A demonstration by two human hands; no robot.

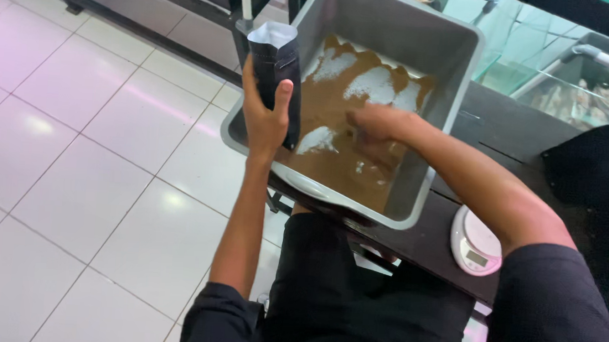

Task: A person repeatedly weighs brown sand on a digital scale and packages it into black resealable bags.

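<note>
Grey tub point(462, 68) w/ brown powder point(348, 153) on dark table point(493, 127). Left hand point(265, 115) grip clamped round open black pouch point(278, 62) at tub edge; right hand point(376, 122) in powder, grip unclear. White scale point(476, 241) nearby; white tiled floor point(70, 147).

A round white kitchen scale point(477, 241) sits on the dark table point(497, 127), perhaps beside glass tanks point(575, 76).

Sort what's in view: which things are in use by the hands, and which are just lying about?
In use:
- black pouch, open-topped, held upright in the left hand
- brown powder, with the right hand down in it
- grey tub holding the powder

Lying about:
- small white scale on the dark table
- glass tanks behind
</note>
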